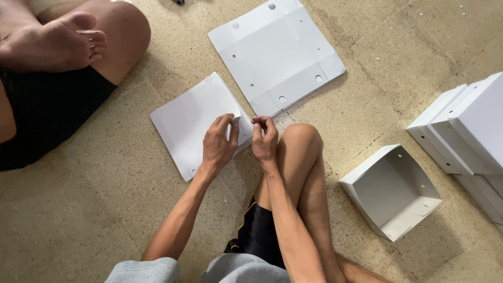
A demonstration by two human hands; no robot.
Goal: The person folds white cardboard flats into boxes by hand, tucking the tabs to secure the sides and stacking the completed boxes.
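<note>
At far left another person's bare foot [57,39] rests on the tiled floor [78,209]. The sheet in work [188,123], a flat white cardboard blank, lies on the floor ahead of the knee; the left hand [219,141] and right hand [264,139] both pinch its right edge, a flap partly raised. Folding appears barely begun. A second flat blank [275,52] lies untouched beyond. At right, one open folded box [393,191] and several stacked finished boxes [466,126].

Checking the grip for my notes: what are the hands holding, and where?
Both hands, left hand and right hand, pinch the flat white cardboard sheet at its folded corner flap nearest the knee.
</note>
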